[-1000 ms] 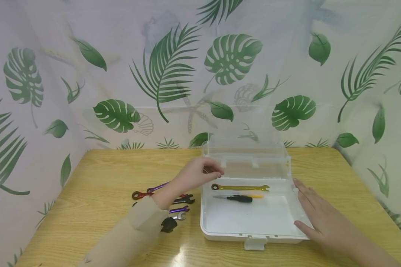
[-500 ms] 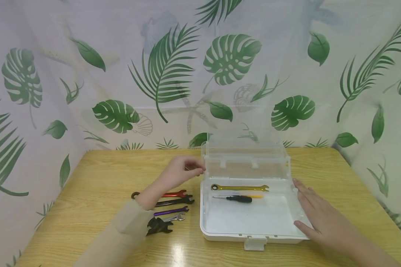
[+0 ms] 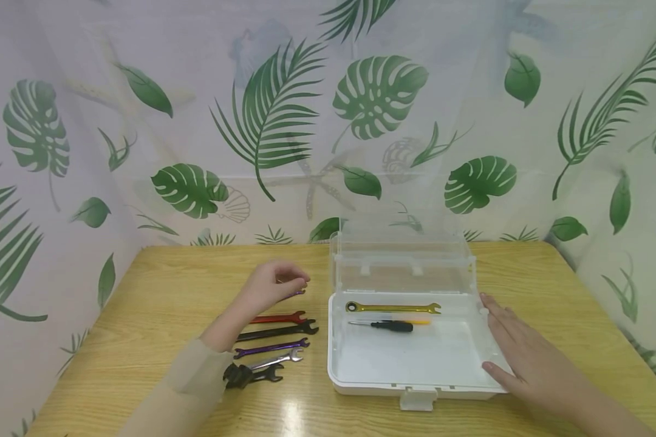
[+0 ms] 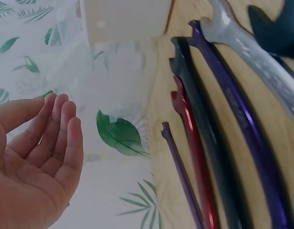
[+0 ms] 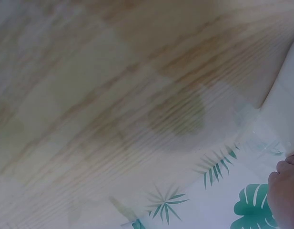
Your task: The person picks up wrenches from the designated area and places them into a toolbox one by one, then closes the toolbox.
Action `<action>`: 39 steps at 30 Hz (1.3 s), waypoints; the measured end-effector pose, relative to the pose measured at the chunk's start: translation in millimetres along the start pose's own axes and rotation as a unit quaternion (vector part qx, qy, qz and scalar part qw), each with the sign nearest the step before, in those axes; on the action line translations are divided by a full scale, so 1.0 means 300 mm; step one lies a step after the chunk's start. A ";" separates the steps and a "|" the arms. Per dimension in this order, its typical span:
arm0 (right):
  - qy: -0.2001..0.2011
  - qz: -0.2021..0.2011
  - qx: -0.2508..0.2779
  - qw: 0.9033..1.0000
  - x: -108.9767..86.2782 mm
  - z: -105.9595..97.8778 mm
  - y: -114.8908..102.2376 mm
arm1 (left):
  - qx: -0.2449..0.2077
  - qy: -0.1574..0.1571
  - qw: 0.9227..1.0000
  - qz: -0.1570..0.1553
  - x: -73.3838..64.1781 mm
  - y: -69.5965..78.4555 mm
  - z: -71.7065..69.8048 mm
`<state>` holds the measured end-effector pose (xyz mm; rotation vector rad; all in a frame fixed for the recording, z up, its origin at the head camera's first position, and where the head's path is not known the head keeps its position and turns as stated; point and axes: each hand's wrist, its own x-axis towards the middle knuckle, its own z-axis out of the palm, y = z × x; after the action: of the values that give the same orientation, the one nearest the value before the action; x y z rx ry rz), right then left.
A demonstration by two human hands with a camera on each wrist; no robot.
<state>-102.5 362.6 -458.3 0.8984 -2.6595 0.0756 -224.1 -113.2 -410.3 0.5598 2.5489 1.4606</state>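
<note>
My left hand [image 3: 266,292] hovers above a row of wrenches left of the box, thumb and fingers loosely bent with nothing between them. Below it lie a small purple wrench [image 4: 177,164], a red wrench [image 3: 284,318], a black wrench [image 3: 279,331], a longer purple wrench [image 3: 273,348], a silver wrench [image 3: 279,360] and a short black wrench [image 3: 268,374]. With fingers extended, my right hand [image 3: 530,358] rests against the right side of a white toolbox [image 3: 372,386]. Inside are a gold ratchet wrench [image 3: 393,308], a black-handled screwdriver [image 3: 392,326] and a yellow-handled tool [image 3: 422,322].
The toolbox's clear lid [image 3: 404,273] stands raised at the back. Its latch [image 3: 418,399] hangs at the front. Everything sits on a wood-grain table [image 3: 169,273], with a leaf-print cloth [image 3: 197,121] behind and at both sides.
My left hand has moved left, from over the toolbox's back left part to above the wrenches, uncovering more of them. The right hand and the tools in the box have stayed put.
</note>
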 end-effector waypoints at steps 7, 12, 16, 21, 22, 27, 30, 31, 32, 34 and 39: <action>0.002 0.001 0.002 1.000 -0.001 -0.003 -0.003 | 0.033 0.039 0.998 -0.037 -0.020 -0.067 -0.024; -0.001 0.003 0.004 1.000 0.000 -0.005 -0.005 | 0.031 0.049 0.996 -0.067 -0.022 -0.108 -0.037; 0.002 0.001 0.006 1.000 0.000 -0.006 -0.005 | 0.031 0.058 0.994 -0.083 -0.025 -0.140 -0.046; -0.006 0.004 0.009 1.000 0.000 -0.006 -0.005 | 0.018 0.066 0.993 -0.101 -0.033 -0.172 -0.054; -0.009 0.006 0.008 1.000 0.000 -0.006 -0.006 | 0.013 0.068 0.992 -0.107 -0.033 -0.177 -0.056; -0.025 0.019 0.003 1.000 0.000 -0.010 -0.011 | 0.005 0.081 0.987 -0.136 -0.031 -0.199 -0.061; -0.027 0.022 -0.001 0.999 0.000 -0.011 -0.013 | 0.013 0.086 0.985 -0.148 -0.028 -0.212 -0.063; -0.027 0.022 -0.002 0.999 0.000 -0.011 -0.013 | 0.016 0.085 0.985 -0.151 -0.027 -0.217 -0.063; -0.025 0.020 -0.001 0.999 0.000 -0.011 -0.013 | 0.017 0.084 0.985 -0.152 -0.025 -0.221 -0.063; -0.020 0.015 0.001 1.000 0.000 -0.009 -0.011 | 0.025 0.080 0.985 -0.152 -0.021 -0.231 -0.063; -0.010 0.008 0.004 1.000 0.001 -0.007 -0.008 | 0.046 0.063 0.984 -0.158 -0.003 -0.246 -0.062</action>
<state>-100.6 360.8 -456.3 0.8855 -2.6863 0.0804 -247.2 -162.0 -464.0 0.0654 2.6570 1.3102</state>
